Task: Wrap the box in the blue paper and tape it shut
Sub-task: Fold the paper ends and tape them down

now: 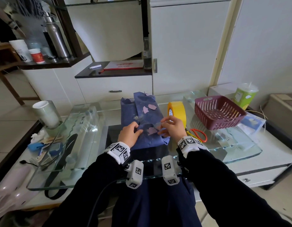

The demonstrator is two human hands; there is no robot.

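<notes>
Your left hand [131, 134] grips the blue paper [128, 112]. At its three o'clock, your right hand [172, 126] pinches clear tape [157, 125].

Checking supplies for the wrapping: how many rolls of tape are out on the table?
1: the yellow tape roll stands on edge just right of the blue-wrapped box, beyond the right hand. Another could be hidden from view.

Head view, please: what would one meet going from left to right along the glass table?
Pale grey-green cup with a white rim, box wrapped in blue paper, yellow roll of tape, maroon slotted plastic basket.
</notes>
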